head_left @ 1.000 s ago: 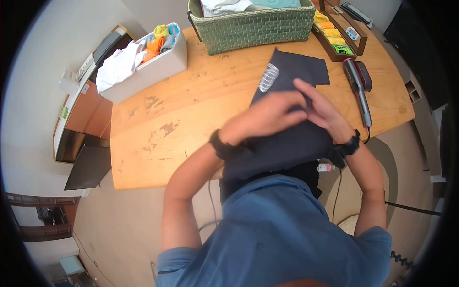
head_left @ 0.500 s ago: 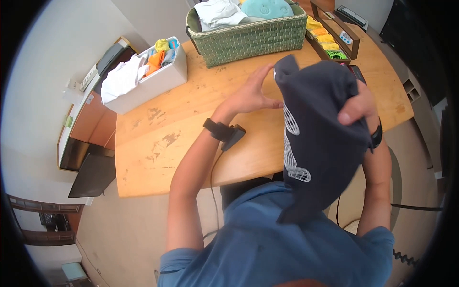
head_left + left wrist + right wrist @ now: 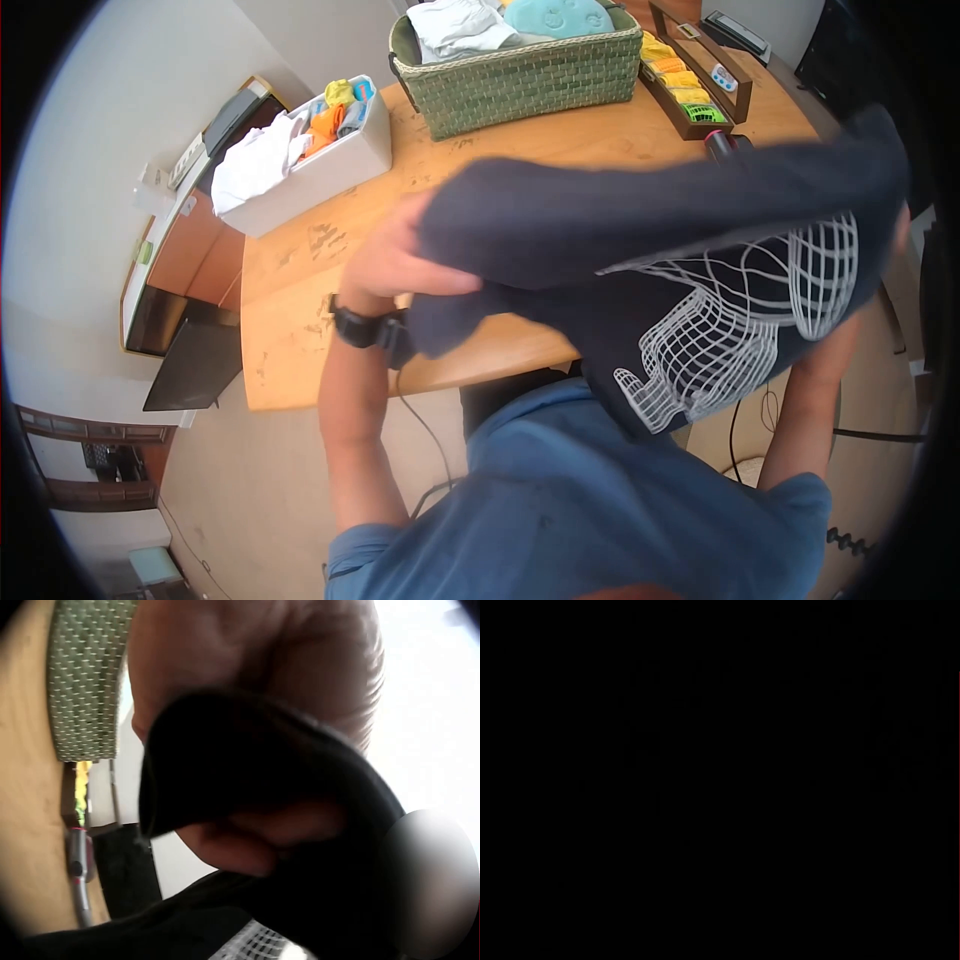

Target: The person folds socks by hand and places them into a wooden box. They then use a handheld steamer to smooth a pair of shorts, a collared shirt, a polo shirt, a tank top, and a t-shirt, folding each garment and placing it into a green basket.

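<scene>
A dark navy T-shirt [image 3: 600,215] with a white grid-line print is held up in the air over the near side of the table, spread between both hands. My left hand [image 3: 395,255] grips its left end, thumb in front of the cloth. In the left wrist view, the fingers [image 3: 240,847] curl round a fold of the dark fabric [image 3: 210,765]. At the far right, my right hand [image 3: 902,228] holds the other end and is almost wholly hidden behind the cloth. The right wrist view is black.
On the wooden table [image 3: 300,300] stand a white bin [image 3: 320,185] of clothes at left and a green woven basket [image 3: 530,95] at the back. A brown box [image 3: 690,125] with yellow items is at back right. A grey styling tool [image 3: 80,870] lies beyond the shirt.
The T-shirt was first on the table under both hands, then lifted by the right hand. Now the left hand has hold of it too, and the hands have spread apart.
</scene>
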`<state>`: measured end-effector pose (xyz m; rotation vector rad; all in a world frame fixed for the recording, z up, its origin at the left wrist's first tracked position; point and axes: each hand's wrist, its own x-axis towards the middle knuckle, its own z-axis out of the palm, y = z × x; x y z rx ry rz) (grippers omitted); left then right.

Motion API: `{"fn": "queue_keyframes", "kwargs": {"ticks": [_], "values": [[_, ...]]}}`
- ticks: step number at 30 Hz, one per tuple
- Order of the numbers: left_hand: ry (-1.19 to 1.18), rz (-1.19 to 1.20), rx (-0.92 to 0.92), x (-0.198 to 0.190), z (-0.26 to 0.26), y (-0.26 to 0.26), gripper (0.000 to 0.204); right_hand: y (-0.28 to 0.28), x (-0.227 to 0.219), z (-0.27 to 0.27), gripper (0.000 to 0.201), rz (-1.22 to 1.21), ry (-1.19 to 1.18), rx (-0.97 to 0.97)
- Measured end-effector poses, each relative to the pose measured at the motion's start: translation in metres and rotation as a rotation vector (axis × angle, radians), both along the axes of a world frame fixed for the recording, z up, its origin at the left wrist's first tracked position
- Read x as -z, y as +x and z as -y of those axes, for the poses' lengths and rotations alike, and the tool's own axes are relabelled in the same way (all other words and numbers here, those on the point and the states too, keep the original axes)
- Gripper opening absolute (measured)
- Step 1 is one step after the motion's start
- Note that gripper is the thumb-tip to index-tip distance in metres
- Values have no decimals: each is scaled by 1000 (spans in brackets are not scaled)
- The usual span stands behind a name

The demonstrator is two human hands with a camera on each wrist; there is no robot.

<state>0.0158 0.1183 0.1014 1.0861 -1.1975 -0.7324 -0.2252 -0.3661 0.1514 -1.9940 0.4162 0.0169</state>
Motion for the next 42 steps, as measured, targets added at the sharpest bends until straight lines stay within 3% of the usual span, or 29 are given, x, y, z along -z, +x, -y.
{"fn": "queue_keyframes", "kwargs": {"ticks": [2,5,6,7,8,9,11,13,21,24,27,31,34,36,37,38,40,42], "values": [[134,-77,-78,-5,-15,14,69,37,-5,10,61,-5,-120,22],[481,99,-233,17,0,56,66,110,23,-12,60,-91,-316,-74],[593,172,-278,36,6,71,65,131,45,-31,52,-135,-410,-164],[699,324,-354,58,5,83,66,147,103,-20,55,105,-380,-218],[800,480,-433,80,4,96,66,162,136,-6,56,-52,-672,-348],[901,636,-511,89,5,105,68,163,160,-5,53,-89,-802,-320],[929,563,-521,87,7,112,67,161,158,-27,50,-13,-678,-134],[965,517,-529,92,5,114,66,160,163,-27,47,29,-632,-106],[981,607,-545,110,4,134,69,159,183,-28,43,195,-802,1],[938,408,-600,87,8,116,66,157,175,-33,40,174,-763,36],[905,377,-636,98,4,136,61,157,170,-23,37,76,-795,128],[889,577,-719,115,5,148,51,141,168,-12,35,264,-1036,134],[926,697,-761,114,4,145,48,106,134,-27,36,202,-914,213],[856,951,-846,112,4,132,44,72,127,-28,38,362,-883,251],[813,1078,-888,109,6,126,42,52,128,-22,40,287,-981,303],[739,1002,-806,106,11,121,40,33,128,-18,41,213,-1077,355],[591,845,-639,104,24,106,36,4,127,-25,46,42,-1057,414],[572,824,-539,106,35,92,33,-11,141,-27,44,-113,-828,495]]}}
